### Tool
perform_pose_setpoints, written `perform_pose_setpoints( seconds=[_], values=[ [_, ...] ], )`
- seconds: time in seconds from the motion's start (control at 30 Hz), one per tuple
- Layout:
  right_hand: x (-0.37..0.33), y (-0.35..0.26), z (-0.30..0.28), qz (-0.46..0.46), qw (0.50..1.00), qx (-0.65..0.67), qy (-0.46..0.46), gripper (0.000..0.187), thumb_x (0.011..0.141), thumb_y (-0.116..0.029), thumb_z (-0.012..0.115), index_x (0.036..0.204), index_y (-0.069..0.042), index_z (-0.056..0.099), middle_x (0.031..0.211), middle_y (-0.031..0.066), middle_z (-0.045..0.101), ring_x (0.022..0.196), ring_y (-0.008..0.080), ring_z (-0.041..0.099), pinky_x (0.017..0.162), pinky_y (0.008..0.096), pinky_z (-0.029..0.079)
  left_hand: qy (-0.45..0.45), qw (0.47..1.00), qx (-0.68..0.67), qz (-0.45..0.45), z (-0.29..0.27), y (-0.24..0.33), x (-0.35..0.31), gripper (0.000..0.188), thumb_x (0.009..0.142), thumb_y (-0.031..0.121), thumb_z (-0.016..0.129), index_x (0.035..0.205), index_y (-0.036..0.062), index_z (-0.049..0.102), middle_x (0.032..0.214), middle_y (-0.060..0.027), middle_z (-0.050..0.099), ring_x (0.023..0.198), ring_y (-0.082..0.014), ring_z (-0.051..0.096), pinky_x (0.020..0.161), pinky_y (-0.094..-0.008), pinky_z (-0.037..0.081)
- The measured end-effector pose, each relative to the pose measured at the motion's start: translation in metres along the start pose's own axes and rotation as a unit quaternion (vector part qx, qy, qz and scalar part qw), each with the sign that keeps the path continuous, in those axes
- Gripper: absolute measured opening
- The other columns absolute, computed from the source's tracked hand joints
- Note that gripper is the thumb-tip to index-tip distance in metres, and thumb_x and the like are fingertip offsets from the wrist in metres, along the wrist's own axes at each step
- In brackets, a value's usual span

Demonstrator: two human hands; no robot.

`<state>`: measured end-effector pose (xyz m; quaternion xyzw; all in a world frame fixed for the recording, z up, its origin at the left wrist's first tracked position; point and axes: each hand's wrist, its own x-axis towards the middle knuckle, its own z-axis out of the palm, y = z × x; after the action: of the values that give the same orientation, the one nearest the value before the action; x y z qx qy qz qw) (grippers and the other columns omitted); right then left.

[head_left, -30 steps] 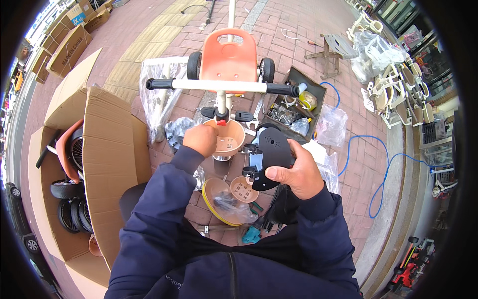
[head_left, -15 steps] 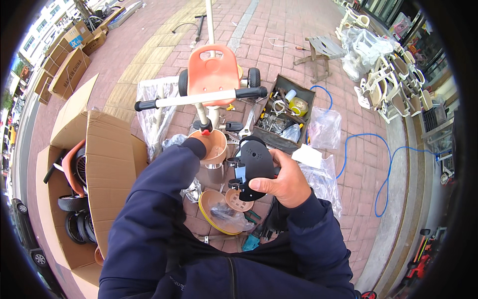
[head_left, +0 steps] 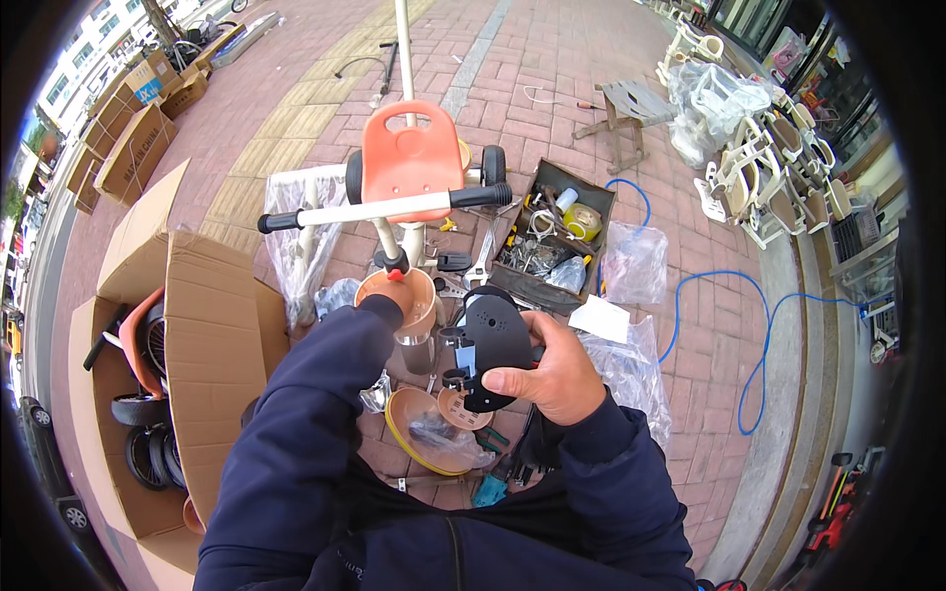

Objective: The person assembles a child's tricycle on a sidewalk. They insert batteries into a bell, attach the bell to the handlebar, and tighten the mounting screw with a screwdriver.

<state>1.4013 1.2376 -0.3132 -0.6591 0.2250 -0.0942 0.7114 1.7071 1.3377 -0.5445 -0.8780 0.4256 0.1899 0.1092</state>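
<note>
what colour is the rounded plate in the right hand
The rounded plate in the right hand is black, seen in the head view.

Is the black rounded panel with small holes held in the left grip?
No, the right grip holds the black rounded panel, while the left grip is at the mouth of the peach plastic basket.

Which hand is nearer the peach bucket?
Left. The left hand is at the bucket, by its mouth; the right hand is to its right, holding a black part.
</note>
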Motion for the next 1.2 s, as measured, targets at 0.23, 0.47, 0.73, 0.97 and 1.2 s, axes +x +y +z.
perform_pose_setpoints(
  seconds=[0.23,0.47,0.73,0.97,1.2],
  values=[
    [0.003,-0.003,0.003,0.014,1.0,-0.001,0.001,0.083,0.073,-0.032,0.093,0.132,0.008,0.051,0.119,0.0145,0.067,0.107,0.0185,0.064,0.094,0.033,0.052,-0.015,0.984,0.088,0.152,-0.03,-0.007,-0.013,0.03,0.094,0.016,0.054,0.115,0.0055,0.073,0.104,-0.0169,0.075,0.097,-0.0334,0.073,0.081,-0.0448,0.058],
    [0.001,-0.004,0.002,0.035,0.999,0.033,0.011,0.077,0.073,-0.027,0.093,0.129,0.006,0.053,0.116,0.0128,0.068,0.106,0.0163,0.065,0.095,0.0321,0.053,-0.033,0.807,-0.587,0.053,-0.075,-0.086,-0.065,0.024,0.101,0.015,0.057,0.1,-0.0044,0.07,0.083,-0.0083,0.073,0.073,-0.0154,0.072,0.065,-0.0289,0.058],
    [0.007,-0.006,0.014,0.059,0.998,-0.007,0.01,0.078,0.07,-0.037,0.094,0.124,0.003,0.055,0.107,0.0083,0.067,0.098,0.0142,0.064,0.087,0.0294,0.053,0.106,0.802,-0.515,-0.283,0.135,-0.169,-0.032,0.015,0.087,0.007,0.064,0.097,0.0011,0.074,0.07,-0.0094,0.069,0.054,-0.019,0.065,0.049,-0.0322,0.05],
    [0.024,0.002,0.027,0.124,0.989,-0.072,0.022,0.088,0.065,-0.048,0.095,0.124,0.003,0.055,0.109,0.0072,0.065,0.099,0.0145,0.062,0.091,0.0302,0.05,0.012,0.912,-0.298,-0.282,0.235,-0.152,-0.05,0.025,0.085,0.016,0.062,0.101,0.0125,0.08,0.105,-0.0176,0.074,0.101,-0.0378,0.07,0.092,-0.0441,0.055],
    [0.052,0.016,0.036,0.217,0.969,-0.113,0.025,0.091,0.061,-0.05,0.096,0.122,0.004,0.055,0.104,0.0063,0.066,0.094,0.0134,0.063,0.087,0.0287,0.051,0.072,0.881,-0.4,-0.242,0.262,-0.137,-0.017,0.04,0.086,0.01,0.06,0.124,0.0109,0.072,0.117,-0.0211,0.071,0.108,-0.0385,0.068,0.095,-0.0445,0.053]
  ],
)
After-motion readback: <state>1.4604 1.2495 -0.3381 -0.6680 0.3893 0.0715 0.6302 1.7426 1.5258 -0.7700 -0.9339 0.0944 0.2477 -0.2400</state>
